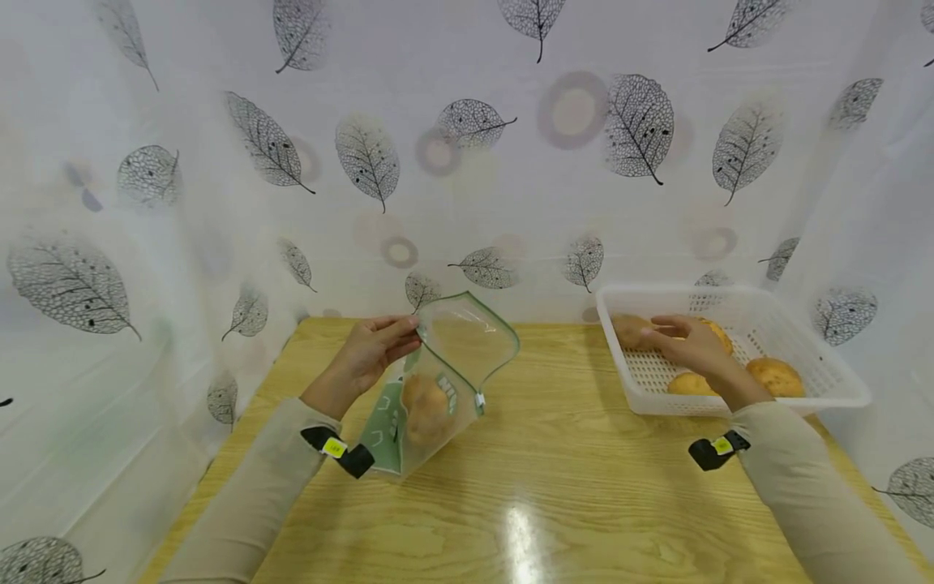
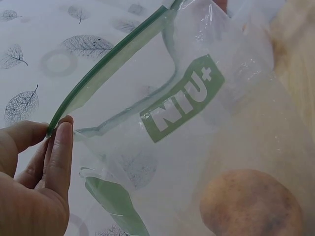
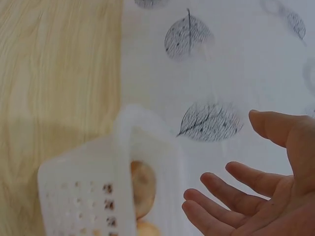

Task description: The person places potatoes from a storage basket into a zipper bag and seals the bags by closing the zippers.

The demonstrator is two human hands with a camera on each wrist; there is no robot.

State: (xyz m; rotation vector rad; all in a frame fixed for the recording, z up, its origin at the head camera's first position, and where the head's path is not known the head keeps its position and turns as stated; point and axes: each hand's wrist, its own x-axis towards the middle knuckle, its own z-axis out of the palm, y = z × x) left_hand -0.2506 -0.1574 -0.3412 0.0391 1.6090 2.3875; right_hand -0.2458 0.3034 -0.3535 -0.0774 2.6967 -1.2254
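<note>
My left hand (image 1: 365, 354) pinches the green zip edge of a clear, green-printed zipper bag (image 1: 454, 418) between thumb and fingers. The bag's mouth gapes, and a white slider (image 1: 479, 401) sits at one end of the zip. Inside the bag lie potatoes (image 1: 426, 408); one potato (image 2: 251, 206) shows through the plastic in the left wrist view. Over the white basket (image 1: 679, 404) hovers my right hand (image 1: 695, 349), its fingers spread and holding nothing in the right wrist view. Below and around it are several potatoes (image 1: 775, 377), including one (image 1: 629, 331) near its fingertips.
A wooden table (image 1: 540, 470) lies between the bag and the basket. White sheeting (image 1: 467, 195) printed with dark leaves hangs behind the table and along both sides. The basket stands at the table's right edge, close to the sheeting.
</note>
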